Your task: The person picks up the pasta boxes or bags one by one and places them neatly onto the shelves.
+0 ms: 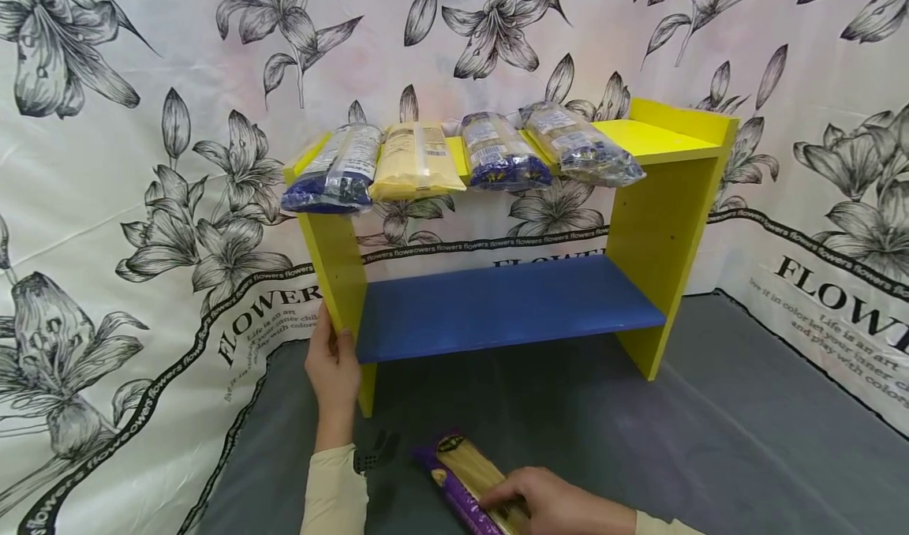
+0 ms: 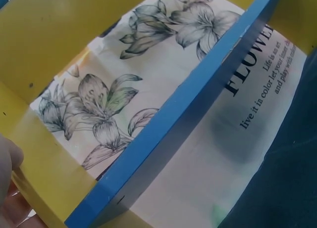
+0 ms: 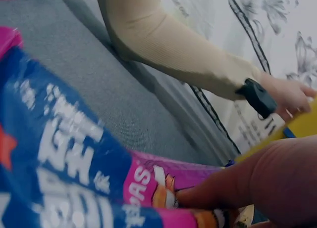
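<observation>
My left hand (image 1: 334, 365) grips the front edge of the left side panel on a yellow shelf unit (image 1: 330, 271) with a blue middle board (image 1: 507, 306). In the left wrist view, its thumb (image 2: 11, 154) lies at the panel's edge, with fingers round the outer side. Low in the head view, my right hand (image 1: 561, 503) holds a purple packet of long yellow pasta (image 1: 461, 472), its index finger across the wrapper. The packet's near end is cut off there. Blue and pink wrapping (image 3: 64, 144) with white lettering fills the lower left of the right wrist view.
Along the yellow top board (image 1: 656, 136) lie several packets: a blue-and-clear one (image 1: 337, 164) at left, a yellow one (image 1: 417, 160), then two more clear and blue ones (image 1: 504, 152). A grey cloth (image 1: 738, 424) covers the table. Flower-printed white sheeting (image 1: 177, 322) hangs behind.
</observation>
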Demonstrator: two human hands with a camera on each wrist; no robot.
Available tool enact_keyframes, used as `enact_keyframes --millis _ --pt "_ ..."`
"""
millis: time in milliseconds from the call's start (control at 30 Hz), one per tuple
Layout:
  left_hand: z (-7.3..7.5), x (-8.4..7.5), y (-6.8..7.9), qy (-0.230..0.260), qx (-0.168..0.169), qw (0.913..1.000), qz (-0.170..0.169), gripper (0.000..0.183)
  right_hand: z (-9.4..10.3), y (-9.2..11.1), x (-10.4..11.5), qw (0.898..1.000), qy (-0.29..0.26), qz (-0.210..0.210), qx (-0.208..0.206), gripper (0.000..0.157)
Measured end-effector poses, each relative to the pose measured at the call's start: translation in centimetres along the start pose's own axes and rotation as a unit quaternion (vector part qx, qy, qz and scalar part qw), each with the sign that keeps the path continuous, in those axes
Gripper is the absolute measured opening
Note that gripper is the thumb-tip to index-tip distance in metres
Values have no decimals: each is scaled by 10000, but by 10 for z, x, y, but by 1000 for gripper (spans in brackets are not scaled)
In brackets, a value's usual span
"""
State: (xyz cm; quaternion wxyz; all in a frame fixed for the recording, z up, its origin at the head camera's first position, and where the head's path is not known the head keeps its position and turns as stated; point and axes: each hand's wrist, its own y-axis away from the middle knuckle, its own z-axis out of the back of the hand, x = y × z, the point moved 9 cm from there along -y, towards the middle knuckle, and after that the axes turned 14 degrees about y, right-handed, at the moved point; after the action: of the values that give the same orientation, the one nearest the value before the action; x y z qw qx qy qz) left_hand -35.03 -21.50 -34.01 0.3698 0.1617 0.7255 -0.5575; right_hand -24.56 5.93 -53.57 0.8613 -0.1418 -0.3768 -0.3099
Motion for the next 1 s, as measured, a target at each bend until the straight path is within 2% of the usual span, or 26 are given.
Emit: enact_keyframes --millis 133,267,333,467,600,700,800,833,933,1000 --pt "2 0 2 -97 -1 9999 -40 55 15 31 3 9970 -740 -179 -160 46" --pt "2 0 3 -148 -32 9997 -188 53 39 64 33 9873 -1474 -540 -257 48" --pt "2 -1 3 -151 -47 9996 -244 53 50 84 39 9804 -1735 -862 -359 52" --pt "0 -1 2 -105 -20 9997 -219 54 69 127 27 9503 -2423 -1865 -585 58" --pt "0 -2 2 5 4 9999 -140 56 102 171 22 9318 -2560 -2374 -994 54" --pt "0 -3 1 54 2 9999 -158 57 134 200 31 9368 -2461 -2162 -1225 54" --pt "2 -2 0 85 -17 9998 -203 57 168 227 43 9280 -2494 -2292 -1550 59" --pt "2 -2 -1 100 -21 9997 -225 57 180 235 48 9269 -2505 -2186 -1740 62" --pt "2 -3 -2 91 -31 9995 -295 56 223 256 62 9189 -2579 -1478 -2594 71" --pt "1 -3 -2 45 -14 9995 -315 56 254 272 68 9233 -2390 -827 -2891 78"
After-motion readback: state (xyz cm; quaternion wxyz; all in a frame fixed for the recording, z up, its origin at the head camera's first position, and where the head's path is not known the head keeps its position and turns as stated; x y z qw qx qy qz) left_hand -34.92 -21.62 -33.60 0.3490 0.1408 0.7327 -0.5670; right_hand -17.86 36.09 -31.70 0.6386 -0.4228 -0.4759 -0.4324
